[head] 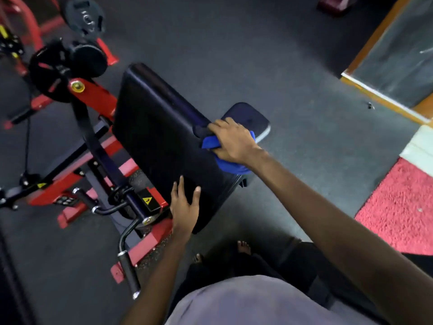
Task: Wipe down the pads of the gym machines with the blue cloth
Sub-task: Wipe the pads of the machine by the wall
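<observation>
Your right hand is curled over the bunched blue cloth, pressing it on the right-hand edge of the big black pad, centre frame. Your left hand lies flat on the pad's near corner, fingers straight, holding nothing.

The pad's long axis runs from upper left of frame toward lower centre. The cloth is a wad, its tail trailing lower right.

Wipe along that axis in overlapping passes and wrap over the edge. The small seat pad beyond your knuckles likely comes next.
</observation>
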`<state>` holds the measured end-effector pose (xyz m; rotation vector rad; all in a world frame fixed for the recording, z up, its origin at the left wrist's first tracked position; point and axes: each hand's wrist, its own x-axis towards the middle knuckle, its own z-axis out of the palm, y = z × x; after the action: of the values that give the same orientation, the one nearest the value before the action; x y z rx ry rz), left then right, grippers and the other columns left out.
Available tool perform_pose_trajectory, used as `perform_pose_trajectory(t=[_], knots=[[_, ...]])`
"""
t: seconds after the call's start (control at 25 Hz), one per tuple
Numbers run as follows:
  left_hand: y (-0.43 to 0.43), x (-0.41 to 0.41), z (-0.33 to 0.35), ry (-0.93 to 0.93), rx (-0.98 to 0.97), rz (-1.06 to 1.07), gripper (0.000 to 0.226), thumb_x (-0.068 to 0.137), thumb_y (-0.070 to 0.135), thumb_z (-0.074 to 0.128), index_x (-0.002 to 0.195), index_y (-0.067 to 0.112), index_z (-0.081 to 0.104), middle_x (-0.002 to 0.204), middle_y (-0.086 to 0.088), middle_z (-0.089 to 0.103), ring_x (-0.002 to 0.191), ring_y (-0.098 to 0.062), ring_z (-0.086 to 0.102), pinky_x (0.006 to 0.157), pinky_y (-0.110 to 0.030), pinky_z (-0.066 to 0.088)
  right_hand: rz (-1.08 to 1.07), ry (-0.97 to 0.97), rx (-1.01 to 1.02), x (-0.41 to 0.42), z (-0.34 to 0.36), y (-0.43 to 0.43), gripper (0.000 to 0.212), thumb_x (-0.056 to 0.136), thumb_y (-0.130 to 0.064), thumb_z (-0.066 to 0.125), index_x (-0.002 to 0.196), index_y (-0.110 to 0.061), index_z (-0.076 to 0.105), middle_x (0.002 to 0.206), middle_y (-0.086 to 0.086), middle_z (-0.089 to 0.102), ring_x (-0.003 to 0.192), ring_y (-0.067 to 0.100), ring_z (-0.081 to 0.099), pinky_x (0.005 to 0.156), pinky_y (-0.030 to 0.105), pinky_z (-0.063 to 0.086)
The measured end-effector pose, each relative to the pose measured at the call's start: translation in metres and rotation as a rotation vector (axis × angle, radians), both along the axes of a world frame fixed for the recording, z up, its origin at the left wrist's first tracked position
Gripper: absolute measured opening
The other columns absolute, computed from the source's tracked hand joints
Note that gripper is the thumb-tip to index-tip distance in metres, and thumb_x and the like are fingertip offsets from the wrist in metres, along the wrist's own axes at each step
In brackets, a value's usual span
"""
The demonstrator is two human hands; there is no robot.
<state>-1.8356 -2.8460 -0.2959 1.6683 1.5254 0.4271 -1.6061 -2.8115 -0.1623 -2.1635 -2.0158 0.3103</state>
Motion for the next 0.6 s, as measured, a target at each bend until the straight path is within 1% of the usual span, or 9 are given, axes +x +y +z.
perform_pose_trajectory(t=[0.04, 0.08, 0.16, 0.2, 0.28, 0.32, 0.4, 0.48, 0.6], knots=[[-0.015, -0.001, -0.006, -0.001, -0.049, 0.059, 0.071, 0.096, 0.056, 0.049, 0.158, 0.032, 0.024, 0.165, -0.011, 0.019, 0.151, -0.031, 0.023, 0.121, -0.052, 0.024, 0.062, 0.032, 0.003, 0.005, -0.002, -0.008, 0.055, 0.082, -0.043, 0.067, 0.129, -0.018, 0.055, 0.128, 0.0, 0.057, 0.12, 0.028, 0.049, 0.099, 0.047, 0.045], [-0.028, -0.001, -0.011, -0.002, -0.085, 0.101, 0.069, 0.098, 0.052, 0.049, 0.159, 0.031, 0.024, 0.165, -0.012, 0.019, 0.152, -0.031, 0.022, 0.121, -0.05, 0.023, 0.129, 0.069, 0.008, 0.011, -0.004, -0.021, 0.057, 0.08, -0.043, 0.067, 0.131, -0.018, 0.057, 0.129, -0.001, 0.059, 0.122, 0.027, 0.051, 0.104, 0.046, 0.042], [-0.041, 0.001, -0.014, -0.02, -0.116, 0.143, 0.065, 0.101, 0.045, 0.051, 0.158, 0.028, 0.027, 0.165, -0.014, 0.02, 0.152, -0.029, 0.022, 0.12, -0.043, 0.022, 0.24, 0.152, 0.016, 0.021, -0.012, -0.047, 0.063, 0.071, -0.028, 0.062, 0.133, -0.019, 0.06, 0.132, -0.003, 0.062, 0.132, 0.021, 0.049, 0.112, 0.037, 0.035], [-0.041, 0.003, -0.013, -0.037, -0.121, 0.168, 0.063, 0.101, 0.041, 0.053, 0.158, 0.026, 0.03, 0.164, -0.015, 0.022, 0.152, -0.029, 0.022, 0.119, -0.04, 0.022, 0.278, 0.182, -0.002, 0.024, -0.014, -0.051, 0.067, 0.067, -0.02, 0.059, 0.134, -0.019, 0.06, 0.134, -0.004, 0.062, 0.138, 0.017, 0.045, 0.114, 0.033, 0.032], [-0.037, 0.008, -0.011, -0.059, -0.106, 0.213, 0.06, 0.101, 0.037, 0.057, 0.155, 0.021, 0.037, 0.162, -0.015, 0.027, 0.15, -0.029, 0.026, 0.119, -0.037, 0.023, 0.265, 0.228, -0.046, 0.026, -0.012, -0.034, 0.069, 0.069, -0.008, 0.06, 0.137, -0.02, 0.059, 0.14, -0.005, 0.059, 0.144, 0.012, 0.037, 0.114, 0.026, 0.028], [-0.033, 0.01, -0.011, -0.066, -0.086, 0.227, 0.058, 0.1, 0.037, 0.058, 0.153, 0.02, 0.04, 0.161, -0.014, 0.029, 0.149, -0.029, 0.028, 0.118, -0.037, 0.023, 0.238, 0.245, -0.061, 0.026, -0.01, -0.017, 0.068, 0.072, -0.005, 0.062, 0.139, -0.021, 0.057, 0.143, -0.004, 0.057, 0.145, 0.011, 0.035, 0.114, 0.024, 0.028], [-0.024, 0.011, -0.011, -0.085, -0.039, 0.251, 0.056, 0.098, 0.039, 0.06, 0.15, 0.022, 0.046, 0.161, -0.009, 0.032, 0.148, -0.026, 0.031, 0.119, -0.039, 0.025, 0.19, 0.271, -0.062, 0.022, -0.005, 0.013, 0.067, 0.076, -0.006, 0.063, 0.141, -0.021, 0.055, 0.145, -0.003, 0.055, 0.145, 0.011, 0.035, 0.115, 0.028, 0.031], [-0.014, 0.015, -0.009, -0.135, -0.003, 0.28, 0.055, 0.097, 0.035, 0.064, 0.148, 0.023, 0.048, 0.159, -0.009, 0.034, 0.147, -0.026, 0.032, 0.12, -0.04, 0.026, 0.175, 0.277, -0.061, 0.021, -0.005, 0.023, 0.066, 0.078, -0.01, 0.064, 0.142, -0.021, 0.054, 0.146, -0.003, 0.054, 0.146, 0.013, 0.035, 0.115, 0.033, 0.033], [-0.002, 0.028, -0.002, -0.175, -0.007, 0.324, 0.06, 0.094, 0.041, 0.066, 0.149, 0.028, 0.046, 0.159, -0.01, 0.034, 0.148, -0.024, 0.03, 0.121, -0.042, 0.025, 0.346, 0.192, -0.105, 0.026, -0.012, 0.004, 0.07, 0.071, -0.011, 0.065, 0.14, -0.021, 0.057, 0.144, -0.007, 0.056, 0.146, 0.01, 0.034, 0.116, 0.032, 0.03]])
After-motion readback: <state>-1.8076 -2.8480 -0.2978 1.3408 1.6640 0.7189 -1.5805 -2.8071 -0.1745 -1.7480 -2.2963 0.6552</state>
